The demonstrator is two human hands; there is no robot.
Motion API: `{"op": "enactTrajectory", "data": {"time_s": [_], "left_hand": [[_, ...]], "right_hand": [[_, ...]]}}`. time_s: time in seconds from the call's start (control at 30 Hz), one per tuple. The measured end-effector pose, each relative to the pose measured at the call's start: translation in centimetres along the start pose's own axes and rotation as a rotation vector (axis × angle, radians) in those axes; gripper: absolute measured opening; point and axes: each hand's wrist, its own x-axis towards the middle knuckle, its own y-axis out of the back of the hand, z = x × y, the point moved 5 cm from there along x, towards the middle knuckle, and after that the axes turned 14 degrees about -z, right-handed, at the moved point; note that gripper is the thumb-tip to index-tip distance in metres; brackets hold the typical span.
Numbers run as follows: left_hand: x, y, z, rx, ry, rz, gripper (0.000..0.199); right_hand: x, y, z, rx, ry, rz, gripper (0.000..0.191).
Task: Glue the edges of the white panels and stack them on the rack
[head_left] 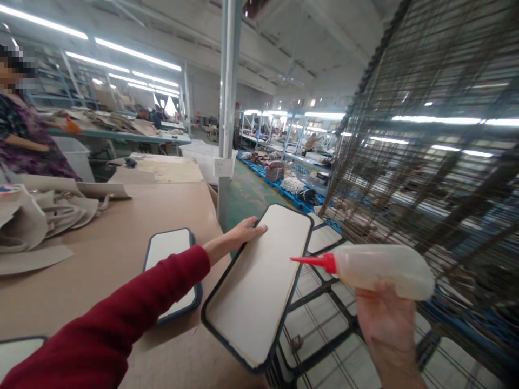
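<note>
My left hand (245,231), in a red sleeve, grips the upper left edge of a white rectangular panel (265,281) with rounded corners and a dark raised rim. A yellowish line runs along parts of the inner rim. My right hand (385,319) holds a translucent squeeze bottle (381,267) lying nearly level, with pale liquid inside. Its red nozzle (312,261) points left, over the panel's right side; whether the tip touches is unclear. Partly behind my left forearm, a similar rimmed panel (168,241) lies on the table.
A brown-topped table (162,208) carries beige cut pieces (52,216) at left. To the right stands a wire rack (405,135), with more rimmed panels (324,237) on the mesh below. A post (224,108) rises beyond the table. Another person (30,129) stands at far left.
</note>
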Motion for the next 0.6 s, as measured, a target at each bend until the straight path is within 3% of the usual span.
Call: {"op": "enactTrajectory", "data": {"time_s": [0.07,0.2,0.4,0.6], "left_hand": [[-0.4,-1.2,0.3,0.062,-0.006,-0.022,0.047],[-1.3,-3.0,0.9,0.001,-0.032,-0.114,0.050],[-1.8,-3.9,0.8,-0.206,0.013,-0.193,0.056],[-1.6,-4.4,0.1,-0.291,0.080,-0.242,0.045]], "right_hand": [[1.2,0.4,1.6,0.105,-0.029,0.066,0.036],[1.3,2.0,4.4,0.001,-0.057,0.123,0.062],[0.0,3.7,5.6,-0.027,-0.122,0.182,0.058],[-1.9,4.1,5.4,-0.192,-0.117,0.114,0.058]]}}
